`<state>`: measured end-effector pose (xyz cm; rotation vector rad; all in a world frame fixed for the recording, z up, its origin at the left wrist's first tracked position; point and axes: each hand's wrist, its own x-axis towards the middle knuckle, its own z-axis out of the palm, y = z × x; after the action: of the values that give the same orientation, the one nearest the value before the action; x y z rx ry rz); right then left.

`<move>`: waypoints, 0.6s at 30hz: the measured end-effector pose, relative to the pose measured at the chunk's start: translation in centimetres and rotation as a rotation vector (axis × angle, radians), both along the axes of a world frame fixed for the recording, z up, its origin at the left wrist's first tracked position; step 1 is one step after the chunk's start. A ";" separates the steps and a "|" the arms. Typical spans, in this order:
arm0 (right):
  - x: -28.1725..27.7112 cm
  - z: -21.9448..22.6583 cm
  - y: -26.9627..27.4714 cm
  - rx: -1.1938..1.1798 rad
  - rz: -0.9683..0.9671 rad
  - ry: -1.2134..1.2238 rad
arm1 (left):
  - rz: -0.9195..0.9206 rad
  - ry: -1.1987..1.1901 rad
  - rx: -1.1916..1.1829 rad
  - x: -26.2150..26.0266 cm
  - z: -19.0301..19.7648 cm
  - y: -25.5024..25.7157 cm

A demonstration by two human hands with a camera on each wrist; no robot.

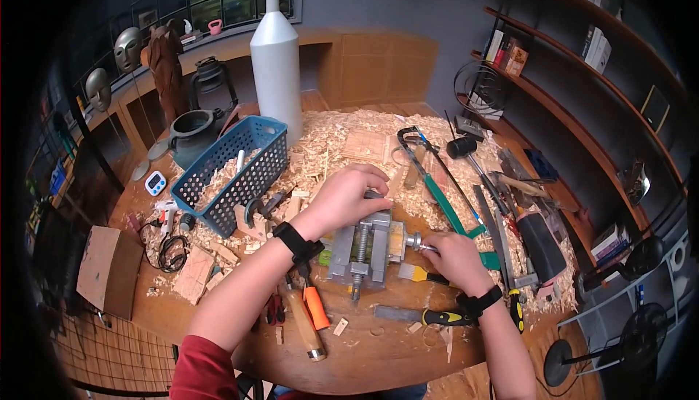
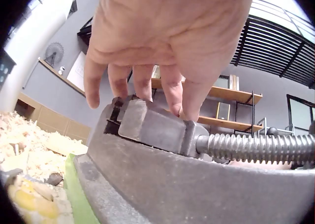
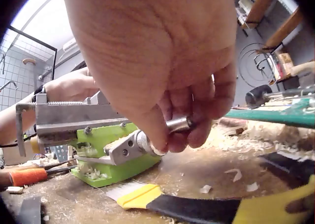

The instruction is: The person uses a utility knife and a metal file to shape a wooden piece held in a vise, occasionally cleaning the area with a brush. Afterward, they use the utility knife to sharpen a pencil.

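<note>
A grey metal vise (image 1: 341, 260) (image 2: 182, 192) (image 3: 74, 118) with a threaded screw (image 2: 256, 146) sits on a bright green base (image 3: 115, 167). My left hand (image 1: 348, 197) (image 2: 167, 42) reaches over the vise's far end, its fingers bent down and the fingertips gripping the metal block there; the block partly hides them. On the vise's right side, my right hand (image 1: 460, 260) (image 3: 157, 57) pinches a short shiny metal handle (image 3: 178, 124) between thumb and fingers. No workpiece can be made out between the vise's jaws.
Right of the vise lie a yellow-black brush (image 1: 413, 273) and a yellow-black handled tool (image 1: 444, 318). Chisels with wooden (image 1: 302, 323) and orange (image 1: 316, 307) handles lie in front. A blue basket (image 1: 244, 181), green saw (image 1: 444, 203), mallet (image 1: 461, 147) and wood shavings surround it.
</note>
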<state>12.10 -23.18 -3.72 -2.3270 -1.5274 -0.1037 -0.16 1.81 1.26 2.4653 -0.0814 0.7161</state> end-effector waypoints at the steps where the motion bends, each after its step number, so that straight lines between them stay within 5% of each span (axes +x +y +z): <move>1: 0.1 -0.1 0.1 0.003 -0.012 -0.027 | -0.002 0.013 -0.028 0.0 0.1 -0.1; 5: 0.0 -1.4 -0.2 -0.067 -0.019 -0.103 | -0.007 0.003 -0.019 0.1 -0.1 0.1; 10: -4.3 1.2 -1.1 0.220 -0.058 -0.262 | -0.017 0.003 -0.035 -0.2 -0.3 0.1; 12: -9.9 3.2 -1.9 0.147 -0.144 0.329 | -0.017 -0.019 -0.022 0.0 -0.6 0.2; 14: -13.2 2.7 -1.8 -0.036 0.006 0.670 | -0.025 -0.006 -0.045 0.0 -0.4 0.3; 17: -15.7 1.6 0.9 -0.113 0.045 0.597 | -0.036 0.014 -0.043 0.2 -0.3 0.2; 18: -15.6 -0.5 1.7 0.026 0.058 0.449 | -0.014 0.018 -0.028 0.2 -0.4 0.2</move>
<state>-3.49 -21.47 -4.25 -2.0963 -1.3503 0.3850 -0.01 2.00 0.90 2.4414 -0.0804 0.6847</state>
